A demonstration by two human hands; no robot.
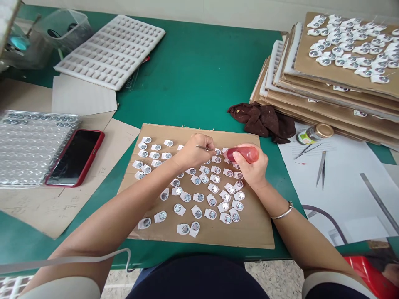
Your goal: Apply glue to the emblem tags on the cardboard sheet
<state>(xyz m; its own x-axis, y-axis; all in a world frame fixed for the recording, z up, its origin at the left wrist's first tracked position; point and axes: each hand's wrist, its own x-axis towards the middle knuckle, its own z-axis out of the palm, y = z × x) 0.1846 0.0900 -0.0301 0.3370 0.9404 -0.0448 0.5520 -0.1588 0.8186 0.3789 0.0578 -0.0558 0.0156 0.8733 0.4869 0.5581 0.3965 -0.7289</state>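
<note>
My left hand (195, 148) is closed on a thin metal tool that looks like tweezers (203, 148), over the upper middle of a brown cardboard sheet (162, 131). My right hand (256, 168) wraps round a translucent red squeeze bottle (247, 154), tilted with its narrow end toward the left hand. Many small round silvery parts with white paper tabs (197, 211) lie spread over the cardboard. One such part (217, 152) sits right beside the tweezers' tip. Both hands cover some of the parts, and the bottle's tip is hidden.
Stacked cardboard sheets with more tabbed parts (349, 45) stand at the back right. Near them are a brown cloth (264, 118), a glass jar (318, 133) and spare tweezers (321, 170). To the left lie a phone (76, 158), a clear blister tray (28, 153) and a white foam tray (109, 50).
</note>
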